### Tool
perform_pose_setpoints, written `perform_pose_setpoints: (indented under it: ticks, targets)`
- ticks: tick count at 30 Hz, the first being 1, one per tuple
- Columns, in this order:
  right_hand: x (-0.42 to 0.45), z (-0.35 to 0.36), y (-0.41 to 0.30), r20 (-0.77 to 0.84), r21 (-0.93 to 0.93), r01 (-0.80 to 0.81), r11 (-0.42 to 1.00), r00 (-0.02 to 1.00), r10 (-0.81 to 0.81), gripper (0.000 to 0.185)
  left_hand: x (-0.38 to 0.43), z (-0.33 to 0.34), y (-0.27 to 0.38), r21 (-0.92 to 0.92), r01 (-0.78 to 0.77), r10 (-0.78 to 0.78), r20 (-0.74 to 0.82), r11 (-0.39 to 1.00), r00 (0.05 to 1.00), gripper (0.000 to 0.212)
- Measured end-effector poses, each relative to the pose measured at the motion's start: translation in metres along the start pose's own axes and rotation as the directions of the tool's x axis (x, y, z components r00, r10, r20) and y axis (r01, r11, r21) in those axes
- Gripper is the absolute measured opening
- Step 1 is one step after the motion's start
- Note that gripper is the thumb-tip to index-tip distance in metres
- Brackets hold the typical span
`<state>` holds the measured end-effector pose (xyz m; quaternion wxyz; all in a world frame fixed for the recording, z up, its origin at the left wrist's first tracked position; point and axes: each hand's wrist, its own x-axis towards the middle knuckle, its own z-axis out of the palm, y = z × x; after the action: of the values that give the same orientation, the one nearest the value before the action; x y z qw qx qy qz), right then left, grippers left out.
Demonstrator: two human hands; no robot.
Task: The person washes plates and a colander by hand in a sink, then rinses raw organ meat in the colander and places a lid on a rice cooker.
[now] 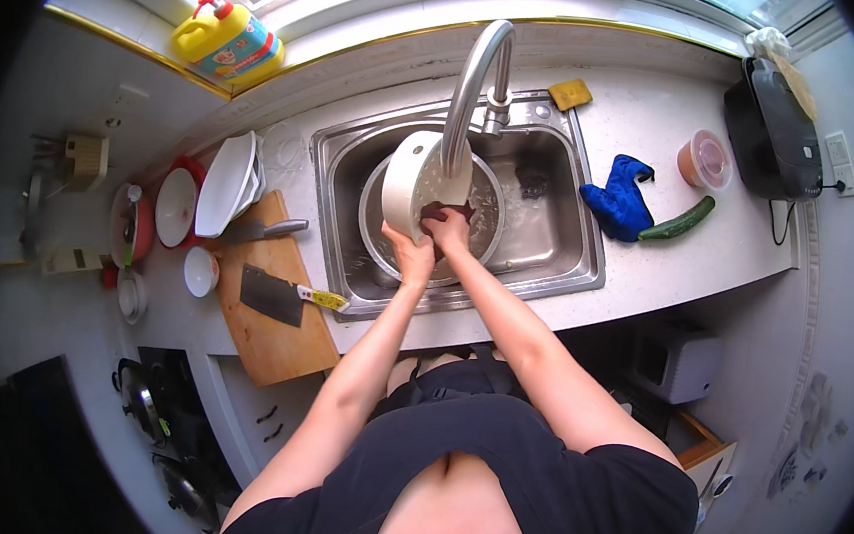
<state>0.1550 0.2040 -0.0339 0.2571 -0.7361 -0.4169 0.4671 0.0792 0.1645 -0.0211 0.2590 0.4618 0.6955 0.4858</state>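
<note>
My left hand (409,256) grips the lower rim of a white pot or bowl (406,179), which is tilted on its side under the curved metal faucet (480,68). Inside its mouth, my right hand (448,231) presses a dark red cloth (439,212) to the wall. Its fingers are partly hidden by the cloth. Below both hands a large round metal basin (500,220) with water in it stands in the left part of the stainless steel sink (550,235). Drops cling to the white vessel's inner face.
Left of the sink, a cleaver (272,295) and a knife (260,231) lie on a wooden cutting board (262,356), near white dishes (227,183). To the right are a blue cloth (619,199), a cucumber (679,220), a lidded tub (706,161) and a black appliance (772,132). A yellow sponge (570,94) sits behind the sink.
</note>
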Motion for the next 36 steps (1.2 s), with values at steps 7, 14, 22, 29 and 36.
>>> perform_pose_setpoints:
  ticks: [7, 14, 22, 29, 36]
  targets:
    - [0.028, -0.039, 0.035, -0.241, -0.158, 0.375, 0.913, 0.882, -0.404, 0.023, 0.016, -0.035, 0.032, 0.121, 0.290, -0.314, 0.313, 0.949, 0.897, 0.060]
    - [0.027, -0.014, 0.022, -0.079, -0.139, 0.081, 0.987, 0.992, -0.093, 0.035, 0.004, 0.010, 0.009, -0.056, 0.116, -0.112, 0.065, 0.992, 0.992, 0.079]
    - [0.039, -0.075, 0.020, 0.118, -0.403, 0.474, 0.783, 0.875, -0.469, 0.023, 0.023, -0.051, 0.027, 0.178, 0.336, -0.376, 0.312, 0.925, 0.872, 0.078]
    - [0.024, -0.104, -0.011, 0.245, -0.396, 0.407, 0.823, 0.911, -0.333, 0.025, -0.013, -0.035, 0.074, 0.433, -0.687, 0.084, 0.810, 0.583, 0.581, 0.022]
    - [0.011, -0.117, -0.007, 0.100, 0.105, 0.308, 0.946, 0.943, -0.318, 0.033, 0.001, -0.025, 0.036, 0.132, -0.058, -0.044, 0.659, 0.990, 0.751, 0.021]
